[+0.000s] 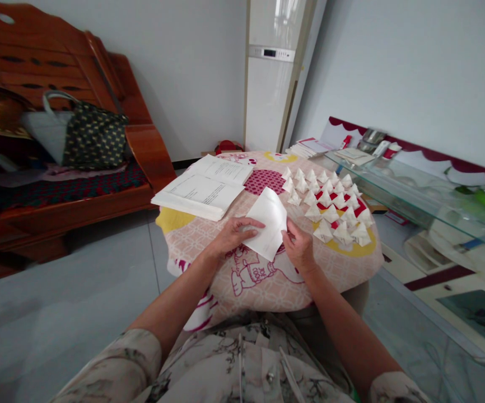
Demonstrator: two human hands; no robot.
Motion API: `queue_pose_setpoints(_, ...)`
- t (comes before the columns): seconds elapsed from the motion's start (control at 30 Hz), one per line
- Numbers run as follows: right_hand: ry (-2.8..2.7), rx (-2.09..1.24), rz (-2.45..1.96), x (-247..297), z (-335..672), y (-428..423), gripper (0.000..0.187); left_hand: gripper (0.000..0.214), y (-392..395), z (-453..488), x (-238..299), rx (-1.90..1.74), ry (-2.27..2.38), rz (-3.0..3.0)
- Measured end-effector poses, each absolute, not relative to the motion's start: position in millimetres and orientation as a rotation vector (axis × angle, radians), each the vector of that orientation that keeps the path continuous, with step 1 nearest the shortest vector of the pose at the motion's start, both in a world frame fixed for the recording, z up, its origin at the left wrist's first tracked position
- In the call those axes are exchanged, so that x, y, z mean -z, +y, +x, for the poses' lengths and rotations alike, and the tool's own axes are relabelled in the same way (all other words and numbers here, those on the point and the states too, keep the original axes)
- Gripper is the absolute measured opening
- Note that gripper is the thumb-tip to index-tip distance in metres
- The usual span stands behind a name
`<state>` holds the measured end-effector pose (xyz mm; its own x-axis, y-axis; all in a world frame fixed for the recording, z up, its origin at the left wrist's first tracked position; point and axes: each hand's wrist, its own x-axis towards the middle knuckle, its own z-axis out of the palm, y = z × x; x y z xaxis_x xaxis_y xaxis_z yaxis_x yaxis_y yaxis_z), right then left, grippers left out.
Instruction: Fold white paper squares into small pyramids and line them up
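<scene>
A white sheet of paper (pixel 267 224), partly folded, is held up over a cushion with a pink patterned cover (pixel 209 240). My left hand (pixel 234 234) grips its left edge, thumb on top. My right hand (pixel 298 246) pinches its lower right edge. Several small folded white paper shapes (pixel 330 207) lie in rows on the cover just beyond my right hand. An open booklet of printed pages (pixel 203 190) rests on the cover's far left.
A wooden bench (pixel 78 67) with a spotted bag (pixel 93 134) stands at the left. A glass table (pixel 414 190) with cups and papers runs along the right. A tall white air conditioner (pixel 270 78) stands in the corner. Grey tiled floor lies between.
</scene>
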<state>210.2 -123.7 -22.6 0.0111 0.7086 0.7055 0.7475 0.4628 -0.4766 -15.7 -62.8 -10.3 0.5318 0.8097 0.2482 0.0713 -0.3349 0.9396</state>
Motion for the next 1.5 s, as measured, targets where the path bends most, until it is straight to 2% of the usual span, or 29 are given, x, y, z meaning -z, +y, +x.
queue_pose_setpoints(0.17,-1.681,0.081,-1.281,25,210,-123,0.038,0.033,-72,-6,-9,-1.316,0.991,2.037)
queue_pose_setpoints(0.27,-1.71,0.091,-1.22,25,208,-124,0.041,0.028,-86,8,-22,-1.421,1.038,2.039)
queue_pose_setpoints(0.3,-1.725,0.098,-1.207,25,207,-124,0.042,0.03,-90,14,-25,-1.394,1.021,1.959)
queue_pose_setpoints(0.4,-1.779,0.12,-1.16,23,205,-125,0.043,0.053,-96,28,-28,-1.158,0.899,1.564)
queue_pose_setpoints(0.5,-1.805,0.155,-1.12,22,204,-126,0.043,0.059,-94,35,-28,-1.086,0.842,1.252)
queue_pose_setpoints(0.73,-1.839,0.126,-1.107,22,204,-126,0.045,0.057,-89,35,-31,-0.964,0.844,1.116)
queue_pose_setpoints(1.07,-1.823,0.101,-1.158,23,204,-126,0.043,0.056,-86,32,-26,-0.984,0.77,1.11)
queue_pose_setpoints(1.23,-1.754,0.043,-1.176,26,208,-122,0.044,0.043,-85,30,-23,-0.995,0.767,1.127)
queue_pose_setpoints(1.37,-1.678,0.082,-1.147,10,211,-125,0.052,0.032,-81,26,-27,-1.189,0.89,1.348)
queue_pose_setpoints(1.5,-1.666,0.151,-1.068,-23,197,-134,0.039,0.027,-81,27,-33,-1.359,1.078,1.84)
